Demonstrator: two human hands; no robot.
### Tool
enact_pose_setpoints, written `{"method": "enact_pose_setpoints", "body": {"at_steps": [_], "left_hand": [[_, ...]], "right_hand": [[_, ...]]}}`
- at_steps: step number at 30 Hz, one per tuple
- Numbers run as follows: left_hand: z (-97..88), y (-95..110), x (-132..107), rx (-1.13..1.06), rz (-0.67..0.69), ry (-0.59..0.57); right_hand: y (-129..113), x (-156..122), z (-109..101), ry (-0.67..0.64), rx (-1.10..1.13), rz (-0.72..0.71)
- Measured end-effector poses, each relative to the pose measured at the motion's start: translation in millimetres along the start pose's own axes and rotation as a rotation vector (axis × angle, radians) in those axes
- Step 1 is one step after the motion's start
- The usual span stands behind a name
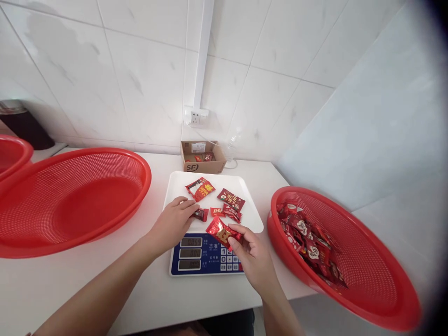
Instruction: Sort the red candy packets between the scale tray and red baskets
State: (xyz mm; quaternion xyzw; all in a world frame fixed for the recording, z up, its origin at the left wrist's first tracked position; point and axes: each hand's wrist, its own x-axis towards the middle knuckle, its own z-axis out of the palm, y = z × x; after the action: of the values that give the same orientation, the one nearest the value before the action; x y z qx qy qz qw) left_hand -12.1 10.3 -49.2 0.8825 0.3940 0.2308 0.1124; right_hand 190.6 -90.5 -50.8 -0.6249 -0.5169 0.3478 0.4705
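My right hand (255,257) pinches a shiny red and gold snack packet (221,230) between thumb and fingers. That packet is held above the front edge of a white weighing scale (175,183), over part of its blue keypad panel. My left hand (175,221) is over the left side of the scale plate, its fingers closed about one end of a small dark red packet (201,214). Behind it lies a larger red and yellow packet (200,188). A maroon packet (231,199), a small bright red packet (217,212) and another red packet (232,213) lie to the right.
An oval red basket (145,184) stands on the left, with another red basket (21,148) beyond it. On the right, a red basket (381,256) contains many packets (310,240). Behind the scale is a cardboard box (210,167) with several packets inside. A dark cylinder (30,128) is at far left.
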Motion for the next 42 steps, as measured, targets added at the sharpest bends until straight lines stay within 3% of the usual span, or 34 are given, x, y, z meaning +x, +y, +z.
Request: {"method": "enact_pose_setpoints", "body": {"at_steps": [3, 8, 12, 15, 18, 21, 23, 27, 31, 39, 42], "left_hand": [[-5.3, -1.5, 11.1, -0.049, 0.018, -0.042], [-21.4, 11.9, 7.9, -0.302, -0.225, -0.039], [-25.1, 22.4, 1.4, -0.384, -0.302, -0.027], [-22.5, 25.4, -1.6, -0.476, -0.275, 0.018], [-18.7, 27.3, -5.6, -0.556, -0.123, 0.121], [-15.2, 32.8, -10.1, -0.625, -0.03, 0.166], [-12.8, 39.0, -12.3, -0.77, -0.044, 0.165], [-5.6, 52.1, -12.8, -1.331, -0.167, 0.037], [2.8, 61.1, -9.7, -1.434, -0.245, -0.105], [11.3, 65.8, -7.8, -1.468, -0.32, -0.053], [9.3, 59.7, -4.9, -1.546, -0.415, 0.083]], "right_hand": [[-1.1, 2.2, -1.0, 0.004, -0.014, -0.022], [-1.4, 12.6, -4.3, 0.081, -0.081, -0.052], [-2.7, 27.6, 4.3, 0.081, -0.114, -0.065], [-6.5, 35.8, 14.6, 0.133, -0.123, -0.191], [-15.1, 34.8, 21.4, 0.161, -0.095, -0.289], [-24.8, 27.0, 23.0, -0.087, 0.054, -0.168], [-28.7, 21.5, 22.9, -0.223, 0.157, -0.081], [-29.5, 13.7, 23.5, -0.115, 0.265, -0.05], [-27.6, 8.7, 26.5, -0.036, 0.315, -0.045], [-27.1, 5.8, 30.1, -0.031, 0.334, -0.028], [-24.5, 4.2, 28.3, -0.056, 0.283, -0.056]]}}
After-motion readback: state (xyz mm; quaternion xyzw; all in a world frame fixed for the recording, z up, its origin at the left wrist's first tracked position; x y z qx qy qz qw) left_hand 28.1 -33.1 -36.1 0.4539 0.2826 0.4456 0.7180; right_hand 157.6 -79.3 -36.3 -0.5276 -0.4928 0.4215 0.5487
